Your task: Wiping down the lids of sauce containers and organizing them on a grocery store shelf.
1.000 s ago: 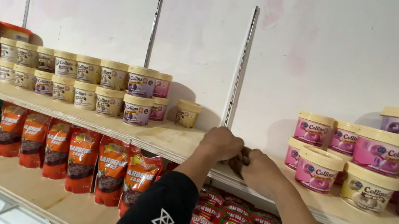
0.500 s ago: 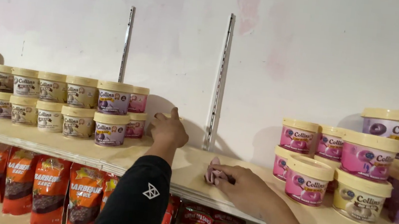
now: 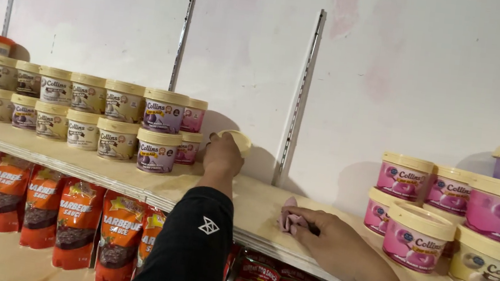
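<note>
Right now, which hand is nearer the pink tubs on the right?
Right. The right hand rests on the shelf on a pink cloth, just beside the pink tubs; the left hand grips a cream tub farther away.

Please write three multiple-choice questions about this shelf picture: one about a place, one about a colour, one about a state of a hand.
1. Where does the small tub in the left hand sit?
A. right of the stacked cream-lidded tubs
B. on the lower shelf
C. among the pink tubs

2. What colour is the cloth under the right hand?
A. green
B. pink
C. black

3. What is the right hand doing?
A. hanging free
B. pressing the cloth on the wooden shelf
C. lifting a sauce pouch

Answers: 1 A, it is by the wall just right of that group. 2 B, pale pink folds show by the fingers. 3 B, palm down on cloth and board.
</note>
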